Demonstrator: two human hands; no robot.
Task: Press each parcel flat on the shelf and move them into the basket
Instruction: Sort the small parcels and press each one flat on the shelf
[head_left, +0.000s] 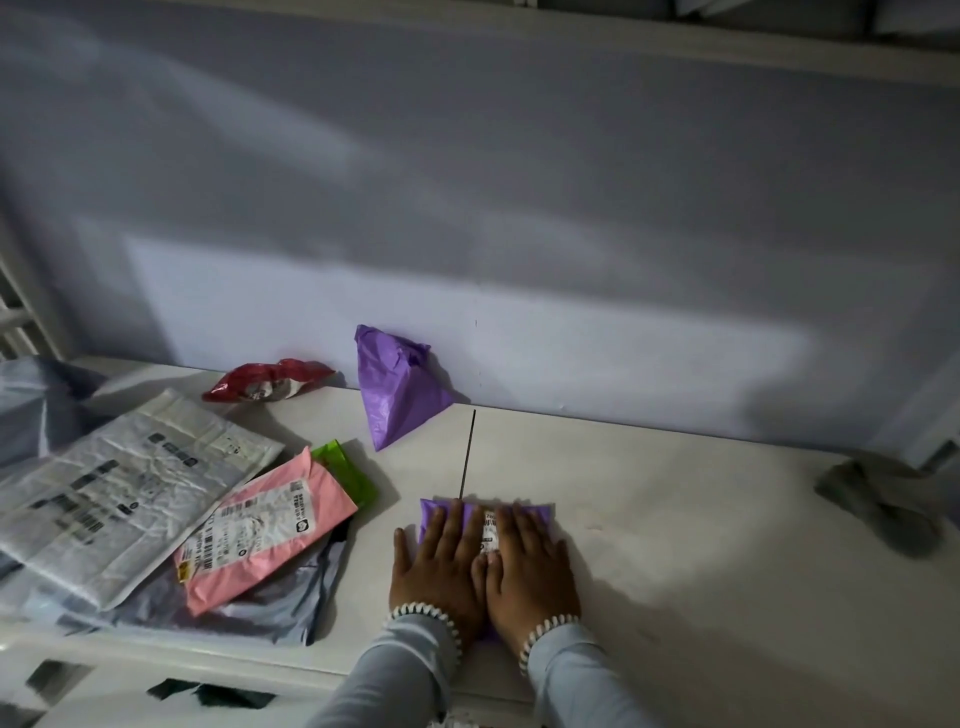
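Both hands (485, 566) (fingers straight) press purple parcel (537, 512) onto shelf (701, 545)

A small purple parcel (540, 512) with a white label lies flat near the shelf's (701, 519) front edge, under both palms. Another purple parcel (397, 387) leans at the back edge beside a crumpled red parcel (267, 382). Grey, pink and green parcels overlap at the left end.

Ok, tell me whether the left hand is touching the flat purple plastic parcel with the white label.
Touching. The head view shows the left hand lying flat on the flat purple plastic parcel, fingers straight, beside the right hand.
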